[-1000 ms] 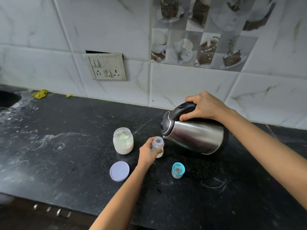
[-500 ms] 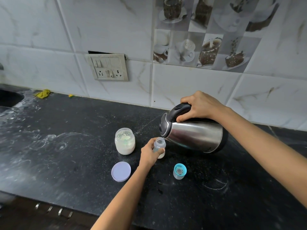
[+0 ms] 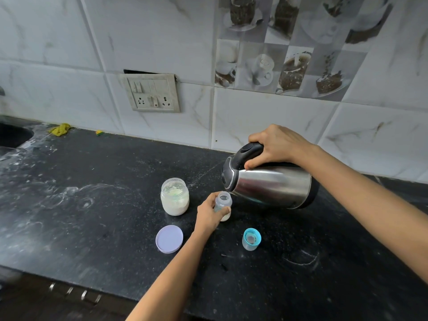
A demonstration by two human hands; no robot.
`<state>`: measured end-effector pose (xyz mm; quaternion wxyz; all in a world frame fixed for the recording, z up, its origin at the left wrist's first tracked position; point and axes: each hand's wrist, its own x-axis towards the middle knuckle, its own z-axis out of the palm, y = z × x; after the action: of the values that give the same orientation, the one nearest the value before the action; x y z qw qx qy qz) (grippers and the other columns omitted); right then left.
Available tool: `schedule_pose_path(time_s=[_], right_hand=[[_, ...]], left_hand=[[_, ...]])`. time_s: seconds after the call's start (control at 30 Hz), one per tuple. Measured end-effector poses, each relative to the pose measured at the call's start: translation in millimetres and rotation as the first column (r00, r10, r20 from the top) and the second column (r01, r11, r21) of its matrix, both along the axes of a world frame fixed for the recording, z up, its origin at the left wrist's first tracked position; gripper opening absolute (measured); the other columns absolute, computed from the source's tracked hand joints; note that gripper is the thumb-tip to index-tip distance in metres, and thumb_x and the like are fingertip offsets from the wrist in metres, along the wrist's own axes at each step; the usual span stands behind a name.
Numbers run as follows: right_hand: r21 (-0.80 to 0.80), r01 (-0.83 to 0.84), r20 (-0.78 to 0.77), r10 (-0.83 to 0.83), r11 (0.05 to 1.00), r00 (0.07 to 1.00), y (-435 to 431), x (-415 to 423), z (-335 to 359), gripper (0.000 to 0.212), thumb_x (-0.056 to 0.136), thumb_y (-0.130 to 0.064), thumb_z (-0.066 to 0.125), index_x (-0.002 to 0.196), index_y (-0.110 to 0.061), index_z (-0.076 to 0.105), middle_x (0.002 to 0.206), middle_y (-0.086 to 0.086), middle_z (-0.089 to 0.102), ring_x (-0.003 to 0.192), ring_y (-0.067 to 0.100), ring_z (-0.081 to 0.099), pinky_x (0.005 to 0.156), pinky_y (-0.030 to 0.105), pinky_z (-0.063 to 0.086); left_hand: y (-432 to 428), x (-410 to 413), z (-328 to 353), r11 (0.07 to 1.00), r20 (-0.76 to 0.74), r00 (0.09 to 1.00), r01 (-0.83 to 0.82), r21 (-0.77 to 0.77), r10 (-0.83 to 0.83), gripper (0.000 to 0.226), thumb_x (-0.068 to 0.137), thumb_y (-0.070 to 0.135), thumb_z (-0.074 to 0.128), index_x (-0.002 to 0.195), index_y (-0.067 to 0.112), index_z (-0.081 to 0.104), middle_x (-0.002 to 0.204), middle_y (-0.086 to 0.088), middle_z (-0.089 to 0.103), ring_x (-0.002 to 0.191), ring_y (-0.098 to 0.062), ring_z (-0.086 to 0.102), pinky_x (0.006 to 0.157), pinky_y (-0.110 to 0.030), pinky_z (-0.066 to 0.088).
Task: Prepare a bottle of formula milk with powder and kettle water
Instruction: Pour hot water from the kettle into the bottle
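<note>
Fingers (image 3: 225,212) of the left hand (image 3: 207,216) curl round a small clear baby bottle (image 3: 223,200), thumb at its neck, holding it upright on the dark speckled surface (image 3: 92,205); a pale layer shows at the bottle's base. The left forearm reaches in from the bottom edge, angled up and to the right. Fingers (image 3: 253,162) of the right hand (image 3: 276,144) are clenched round the black handle of a steel kettle (image 3: 271,185), knuckles up, wrist bent downward. The kettle is tipped almost onto its side, its spout just over the bottle's open mouth; any stream of water is too fine to make out. The right forearm stretches in from the right edge. Just left of the bottle stands an open jar (image 3: 174,198) of white powder, with its lilac lid (image 3: 169,239) lying flat in front of it. A teal bottle cap (image 3: 251,239) sits nearer the viewer, right of the left wrist. Behind, on the tiled wall, is a switch panel (image 3: 152,93).
</note>
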<state>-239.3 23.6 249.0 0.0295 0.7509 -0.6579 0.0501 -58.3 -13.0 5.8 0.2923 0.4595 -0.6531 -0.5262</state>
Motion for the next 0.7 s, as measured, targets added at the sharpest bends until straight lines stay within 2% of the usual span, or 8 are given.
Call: schedule_pose_path(time_s=[0.2,0.43,0.7], right_hand=[[0.020,-0.017,-0.026,0.018,1.000,0.999,-0.9,4.1,4.5,0.051,0.066,-0.062,0.076,0.067,-0.018,0.051,0.056,0.004,0.053,0.058,0.021,0.052,0.050,0.032,0.037],[0.033,-0.023,-0.067,0.025,0.999,0.997,-4.2,6.9,8.2,0.051,0.066,-0.063,0.075,0.068,-0.017,0.053,0.056,0.003,0.053,0.059,0.020,0.052,0.050,0.032,0.037],[0.033,-0.026,-0.076,0.029,0.999,0.997,-5.6,11.2,13.2,0.051,0.065,-0.063,0.075,0.069,-0.016,0.054,0.056,0.003,0.053,0.059,0.019,0.053,0.048,0.030,0.034]], left_hand=[[-0.1,0.6,0.8,1.000,-0.002,1.000,0.004,-0.004,-0.004,0.046,0.078,0.017,0.076,0.113,0.036,0.055,0.111,0.012,0.064,0.107,-0.008,0.058,0.094,-0.025,0.043],[-1.5,0.0,-0.6,1.000,0.009,1.000,0.001,0.010,-0.001,0.048,0.078,0.017,0.077,0.119,0.031,0.056,0.116,0.009,0.064,0.110,-0.010,0.057,0.099,-0.031,0.045],[-1.7,-1.1,-2.0,1.000,-0.003,1.000,-0.009,0.026,0.009,0.049,0.077,0.017,0.077,0.119,0.030,0.057,0.116,0.008,0.065,0.110,-0.010,0.059,0.101,-0.033,0.046]])
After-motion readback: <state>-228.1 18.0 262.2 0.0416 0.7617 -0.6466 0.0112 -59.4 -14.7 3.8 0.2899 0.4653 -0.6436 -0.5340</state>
